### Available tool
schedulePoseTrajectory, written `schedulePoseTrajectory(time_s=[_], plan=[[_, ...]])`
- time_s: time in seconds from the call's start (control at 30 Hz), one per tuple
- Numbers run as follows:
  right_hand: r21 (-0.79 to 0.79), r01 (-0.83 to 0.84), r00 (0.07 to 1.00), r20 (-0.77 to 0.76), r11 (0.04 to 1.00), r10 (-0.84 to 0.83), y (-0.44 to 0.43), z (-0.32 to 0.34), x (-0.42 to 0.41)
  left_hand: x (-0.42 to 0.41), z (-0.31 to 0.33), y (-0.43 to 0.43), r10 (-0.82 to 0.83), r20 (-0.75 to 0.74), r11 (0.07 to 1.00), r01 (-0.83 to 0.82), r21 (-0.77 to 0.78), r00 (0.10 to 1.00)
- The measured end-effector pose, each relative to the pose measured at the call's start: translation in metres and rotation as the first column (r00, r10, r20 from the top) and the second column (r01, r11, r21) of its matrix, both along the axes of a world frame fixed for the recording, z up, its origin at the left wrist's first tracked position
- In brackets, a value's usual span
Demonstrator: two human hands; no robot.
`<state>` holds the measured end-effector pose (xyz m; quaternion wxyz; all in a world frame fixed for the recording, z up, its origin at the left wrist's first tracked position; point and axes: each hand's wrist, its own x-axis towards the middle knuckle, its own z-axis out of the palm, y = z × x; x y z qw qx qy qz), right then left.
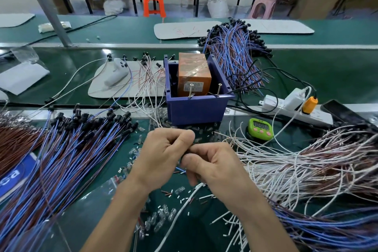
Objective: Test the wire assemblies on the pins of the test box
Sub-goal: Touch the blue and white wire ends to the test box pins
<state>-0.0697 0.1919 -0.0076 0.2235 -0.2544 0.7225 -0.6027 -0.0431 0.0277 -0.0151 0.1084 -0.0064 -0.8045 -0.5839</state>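
Here, both hands meet low over the green counter [266, 71], just in front of the test box [196, 108], a blue bin with an orange unit [193, 73] standing inside it. The left hand [163, 153] and the right hand [214, 168] have their fingers curled, fingertips touching, and they pinch a small dark piece between them. Most of that piece is hidden, so I cannot tell exactly what it is. The white wire assembly [194, 194] trails down toward the camera from under the right hand. The 2 pins [191, 90] stand upright on the near rim of the test box, apart from both hands and with no wire touching them. To the left lies the blue-and-brown bundle [71, 149], fanned out and tipped with black sockets. A second blue-and-brown pile [235, 53] lies behind the box to the right, and the white wire heap [296, 165] spreads beside the right hand. A green timer [259, 129] sits just right of the box, near a white power strip [294, 106]. Small glass bulbs [161, 215] lie scattered under the forearms.
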Motion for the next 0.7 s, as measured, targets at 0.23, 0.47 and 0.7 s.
schedulePoseTrajectory(time_s=[0.23,0.47,0.7], plan=[[-0.010,0.027,0.999,-0.047,1.000,-0.027,-0.003,-0.008,-0.001,-0.002,-0.002,0.005,0.056,-0.004,0.998,-0.056,0.029,0.998],[-0.026,-0.002,0.999,-0.045,1.000,0.000,0.003,-0.003,-0.008,-0.009,-0.005,0.004,0.140,-0.119,0.981,-0.154,-0.115,0.983],[-0.034,0.040,0.999,0.014,0.999,-0.040,-0.002,-0.009,-0.008,-0.013,-0.019,0.014,0.076,0.031,0.952,-0.082,0.294,0.997]])
